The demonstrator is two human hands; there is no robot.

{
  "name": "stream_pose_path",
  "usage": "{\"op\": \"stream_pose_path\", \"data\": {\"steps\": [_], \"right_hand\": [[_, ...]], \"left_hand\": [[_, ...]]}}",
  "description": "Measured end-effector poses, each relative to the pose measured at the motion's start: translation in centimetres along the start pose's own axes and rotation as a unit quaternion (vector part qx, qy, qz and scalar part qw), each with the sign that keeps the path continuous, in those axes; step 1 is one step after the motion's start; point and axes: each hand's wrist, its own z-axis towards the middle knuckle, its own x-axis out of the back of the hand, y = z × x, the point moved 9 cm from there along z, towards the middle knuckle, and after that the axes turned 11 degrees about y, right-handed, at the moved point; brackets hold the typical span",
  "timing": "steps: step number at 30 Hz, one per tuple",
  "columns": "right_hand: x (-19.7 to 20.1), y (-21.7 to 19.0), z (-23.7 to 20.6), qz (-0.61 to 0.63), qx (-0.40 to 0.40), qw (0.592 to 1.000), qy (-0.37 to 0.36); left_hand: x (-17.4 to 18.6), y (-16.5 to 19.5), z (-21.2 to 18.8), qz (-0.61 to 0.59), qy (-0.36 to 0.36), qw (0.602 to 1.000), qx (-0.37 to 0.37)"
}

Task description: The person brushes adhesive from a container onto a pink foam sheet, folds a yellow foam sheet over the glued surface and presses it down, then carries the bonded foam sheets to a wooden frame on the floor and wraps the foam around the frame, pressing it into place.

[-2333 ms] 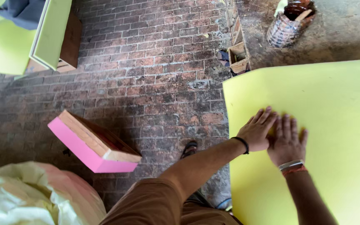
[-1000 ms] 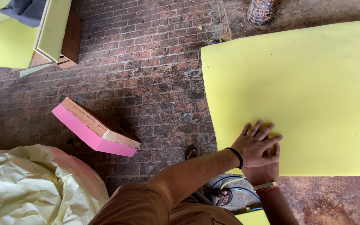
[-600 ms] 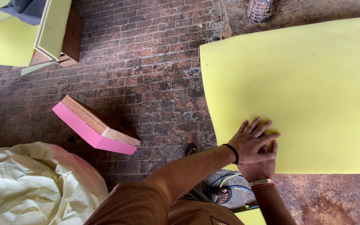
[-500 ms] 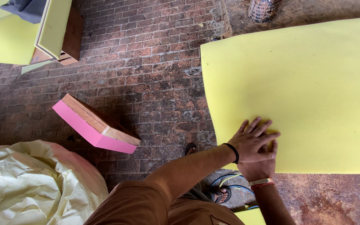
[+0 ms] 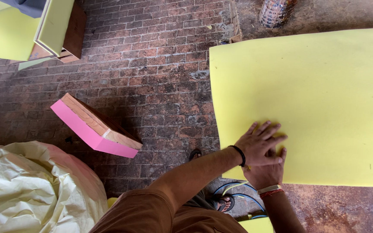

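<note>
Yellow foam sheet point(image 5: 316, 95) flat beneath spread fingers point(image 5: 269, 129)

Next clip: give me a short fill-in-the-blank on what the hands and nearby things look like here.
1. Both hands press on a large foam sheet coloured ______.
2. The left hand lies ______ the right hand.
3. The pink-edged block rests tilted on a floor made of ______.
4. The left wrist carries a band coloured ______.

Missing words: yellow; on top of; brick; black
</note>
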Motion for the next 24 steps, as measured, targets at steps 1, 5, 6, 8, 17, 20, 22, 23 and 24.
{"op": "stream_pose_path", "data": {"steps": [1,5,6,8,17,20,22,23,24], "right_hand": [[0.3,0.2,0.5,0.035,-0.003,0.999,0.023],[0.8,1.2,3.4,0.095,-0.006,0.995,0.037],[0.7,1.3,4.2,0.089,-0.002,0.996,0.023],[1.5,1.5,5.5,0.067,-0.008,0.997,0.034],[2.6,0.7,6.5,-0.051,-0.005,0.994,-0.094],[2.8,0.8,6.4,-0.043,-0.002,0.995,-0.095],[2.7,1.0,6.6,-0.037,-0.003,0.995,-0.091],[2.6,1.1,6.8,-0.03,-0.003,0.995,-0.094],[2.4,1.2,7.1,-0.021,-0.003,0.995,-0.097]], "left_hand": [[0.3,-0.6,0.8,-0.009,0.009,1.0,0.006],[0.8,-3.6,3.8,-0.013,-0.005,0.998,0.056],[1.0,-4.3,4.5,-0.018,-0.005,0.998,0.068],[1.2,-5.6,5.4,-0.027,-0.004,0.995,0.094],[0.4,-6.7,5.3,-0.119,-0.021,0.99,0.072],[0.6,-6.6,5.5,-0.097,-0.02,0.993,0.067],[0.4,-6.8,5.8,-0.062,-0.053,0.995,0.059],[0.2,-7.0,5.9,-0.047,-0.074,0.995,0.057],[0.8,-7.7,6.5,-0.049,-0.057,0.995,0.065]]}}
